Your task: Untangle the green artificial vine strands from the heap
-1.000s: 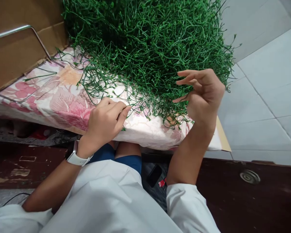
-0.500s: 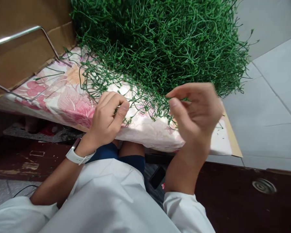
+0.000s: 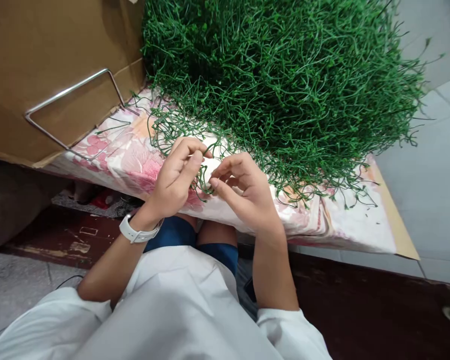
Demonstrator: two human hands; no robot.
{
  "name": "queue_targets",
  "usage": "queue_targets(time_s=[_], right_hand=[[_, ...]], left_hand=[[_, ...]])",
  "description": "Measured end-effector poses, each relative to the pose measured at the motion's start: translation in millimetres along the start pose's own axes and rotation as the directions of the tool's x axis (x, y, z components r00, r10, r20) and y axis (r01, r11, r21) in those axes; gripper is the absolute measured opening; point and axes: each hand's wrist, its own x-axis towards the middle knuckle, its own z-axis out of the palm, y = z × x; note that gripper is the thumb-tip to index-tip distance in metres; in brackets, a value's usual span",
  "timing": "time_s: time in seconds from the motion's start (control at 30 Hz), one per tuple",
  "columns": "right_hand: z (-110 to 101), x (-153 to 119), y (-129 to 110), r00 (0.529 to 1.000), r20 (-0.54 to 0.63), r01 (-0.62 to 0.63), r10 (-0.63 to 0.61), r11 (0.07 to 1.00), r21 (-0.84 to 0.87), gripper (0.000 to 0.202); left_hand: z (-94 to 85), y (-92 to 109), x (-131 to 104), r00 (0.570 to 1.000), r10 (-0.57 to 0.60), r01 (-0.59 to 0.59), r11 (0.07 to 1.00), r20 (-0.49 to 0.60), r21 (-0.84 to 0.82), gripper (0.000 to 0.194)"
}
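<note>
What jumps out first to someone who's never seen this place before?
The huge heap of green stems filling the top of the view catches the eye first. Below its near edge, the left hand and right hand nearly meet over a pink-flowered cloth. A bent metal wire frame stands out against the cardboard at left.

The one view, from the person's head, faces forward and steeply down at close range. The green heap runs off its upper edge; below the heap come the surface's near edge, the lap and, nearest, the shirt.
</note>
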Motion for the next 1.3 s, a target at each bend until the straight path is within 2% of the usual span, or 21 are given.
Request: queue_targets(time_s=[0.1,0.2,0.33,0.5,0.6,0.7,0.87,1.0,1.17,1.3], right_hand=[[-2,-3,-2,1.000,0.010,-0.016,0.016,0.999,0.033,0.020],[4,-4,1,0.999,0.053,-0.014,0.010,0.996,0.084,0.032],[6,-5,3,0.997,0.074,-0.021,0.004,0.975,0.222,0.026],[-9,-10,2,0.996,0.076,-0.080,0.052,0.902,0.424,0.021],[-20,-14,5,0.993,0.114,-0.067,0.013,0.876,0.478,0.020],[-27,-19,9,0.993,0.116,-0.034,-0.020,0.898,0.439,0.017],[-34,-25,9,0.982,0.139,0.082,-0.129,0.949,0.303,0.009],[-39,-29,6,0.966,0.142,0.177,-0.217,0.952,0.251,0.011],[-48,-28,5,0.956,0.148,0.218,-0.253,0.952,0.215,0.013],[-45,-30,8,0.951,0.105,0.269,-0.292,0.945,0.187,0.009]], left_hand=[[1.5,2,1,0.999,0.000,0.001,1.000,-0.040,0.018,0.018],[3.8,3,1,0.996,-0.034,0.034,0.999,-0.078,-0.005,0.018],[6.5,5,2,0.995,-0.017,0.018,1.000,-0.098,0.011,0.016],[6.9,7,2,0.997,-0.053,0.054,0.998,-0.049,0.017,0.019],[6.3,8,2,0.994,-0.110,0.110,0.993,0.013,0.035,0.023],[6.4,8,3,0.987,-0.142,0.141,0.990,0.071,0.024,0.026],[8.9,10,8,0.978,-0.167,0.180,0.978,0.120,-0.103,0.035],[10.2,11,9,0.958,-0.234,0.261,0.951,0.168,-0.162,0.041],[10.1,11,11,0.917,-0.303,0.363,0.904,0.259,-0.228,0.032],[10.1,13,14,0.879,-0.379,0.460,0.834,0.288,-0.306,0.025]])
